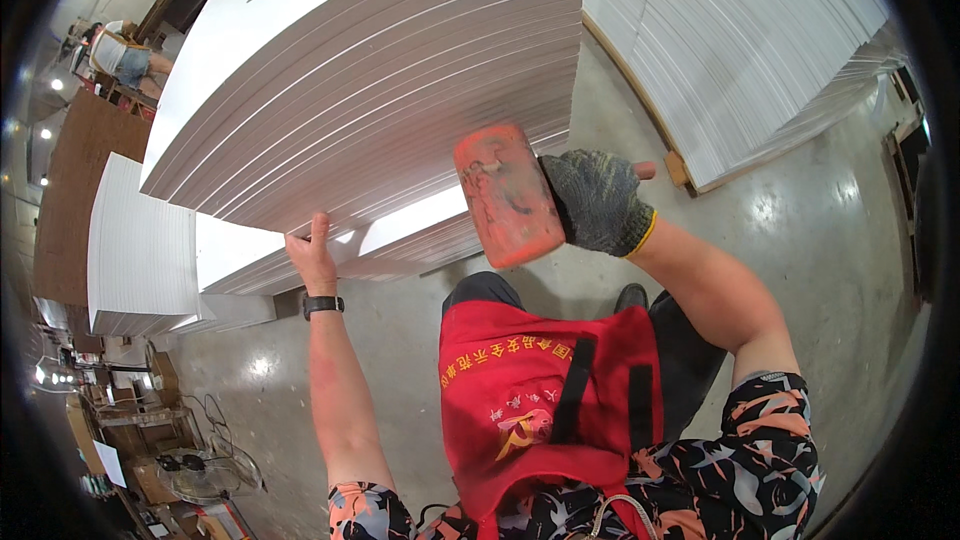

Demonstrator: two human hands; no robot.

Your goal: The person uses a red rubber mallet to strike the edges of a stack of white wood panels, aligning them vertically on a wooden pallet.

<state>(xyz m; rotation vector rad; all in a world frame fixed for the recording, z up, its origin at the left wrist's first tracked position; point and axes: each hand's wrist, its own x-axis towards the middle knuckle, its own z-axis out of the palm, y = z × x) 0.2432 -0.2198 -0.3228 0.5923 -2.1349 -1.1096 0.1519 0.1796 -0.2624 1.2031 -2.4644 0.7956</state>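
My right hand [598, 202], in a dark knitted glove with a yellow cuff edge, is closed round the handle of an orange-red mallet [508, 195]. The mallet's scuffed block head hangs before the side of a tall stack of white sheets [400, 90]; I cannot tell whether they touch. A stub of the handle shows beyond my fist. My bare left hand [312, 258], with a dark watch on its wrist, is at the lower edge of that stack. Its thumb stands apart from a finger; the other fingers are hidden. Below, more white sheets [405, 220] jut out.
Another white stack [740, 50] stands on a wooden pallet [677, 170] at the right. Farther left are a smaller stack [140, 240] and a brown board pile [85, 190]. A fan [205, 470] stands on the grey floor at lower left. Another person [125, 58] is at far left.
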